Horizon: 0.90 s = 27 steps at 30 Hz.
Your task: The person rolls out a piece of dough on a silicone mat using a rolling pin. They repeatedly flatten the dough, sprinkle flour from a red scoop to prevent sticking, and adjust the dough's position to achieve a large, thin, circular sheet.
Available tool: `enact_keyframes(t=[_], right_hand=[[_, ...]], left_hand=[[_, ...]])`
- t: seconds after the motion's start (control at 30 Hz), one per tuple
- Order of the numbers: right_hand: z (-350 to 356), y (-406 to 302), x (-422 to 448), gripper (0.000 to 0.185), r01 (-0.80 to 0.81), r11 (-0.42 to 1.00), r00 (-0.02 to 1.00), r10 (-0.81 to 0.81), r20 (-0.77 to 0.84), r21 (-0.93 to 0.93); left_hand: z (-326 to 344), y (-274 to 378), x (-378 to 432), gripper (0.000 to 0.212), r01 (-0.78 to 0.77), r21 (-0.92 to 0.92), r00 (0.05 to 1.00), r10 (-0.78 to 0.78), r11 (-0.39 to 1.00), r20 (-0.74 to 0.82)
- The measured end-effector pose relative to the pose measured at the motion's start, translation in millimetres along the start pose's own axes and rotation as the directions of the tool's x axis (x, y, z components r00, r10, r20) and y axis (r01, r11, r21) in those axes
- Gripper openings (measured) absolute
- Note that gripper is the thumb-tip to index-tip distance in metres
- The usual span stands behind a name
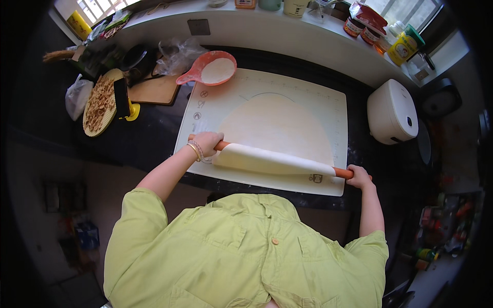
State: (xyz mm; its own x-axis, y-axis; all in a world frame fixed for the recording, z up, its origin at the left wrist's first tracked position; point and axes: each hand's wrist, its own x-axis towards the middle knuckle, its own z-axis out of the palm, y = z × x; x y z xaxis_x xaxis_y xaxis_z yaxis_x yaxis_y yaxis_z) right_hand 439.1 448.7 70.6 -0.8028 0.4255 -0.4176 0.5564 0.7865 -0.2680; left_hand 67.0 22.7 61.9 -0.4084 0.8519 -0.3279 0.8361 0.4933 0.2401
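My left hand (207, 143) grips the left end of a wooden rolling pin (341, 173), and my right hand (359, 176) holds its right end. Between my hands a large thin sheet of dough (275, 123) is wrapped over the pin. The rest of the sheet lies flat on a white silicone pastry mat (329, 184), and a fold hangs down on the near side of the pin. A pink scoop-shaped bowl (217, 79) of white flour (218, 70) stands on the mat's far left corner.
To the left are a yellow tray of shredded food (99, 104), a phone (121, 98) on a yellow stand and a wooden cutting board (154, 90). A white rice cooker (392, 111) stands right of the mat. Jars and tubs line the windowsill (327, 25) behind the black counter (142, 142).
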Motion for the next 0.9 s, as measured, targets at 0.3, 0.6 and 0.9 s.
enact_keyframes(t=[0.3, 0.6, 0.9], right_hand=[[30, 2, -41, 0.016, -0.034, 0.996, 0.678, -0.037, -0.734, -0.081], [84, 30, -78, 0.020, -0.314, 0.940, 0.517, 0.284, -0.807, 0.129], [81, 43, -27, 0.017, -0.494, 0.833, 0.415, 0.480, -0.773, 0.252]], left_hand=[[12, 16, 35, 0.064, -0.046, -0.113, 0.628, -0.059, 0.993, -0.776], [43, 25, 54, 0.051, 0.002, -0.429, 0.905, -0.184, 0.903, -0.383], [27, 41, 110, 0.045, 0.307, -0.411, 0.936, -0.351, 0.858, -0.034]])
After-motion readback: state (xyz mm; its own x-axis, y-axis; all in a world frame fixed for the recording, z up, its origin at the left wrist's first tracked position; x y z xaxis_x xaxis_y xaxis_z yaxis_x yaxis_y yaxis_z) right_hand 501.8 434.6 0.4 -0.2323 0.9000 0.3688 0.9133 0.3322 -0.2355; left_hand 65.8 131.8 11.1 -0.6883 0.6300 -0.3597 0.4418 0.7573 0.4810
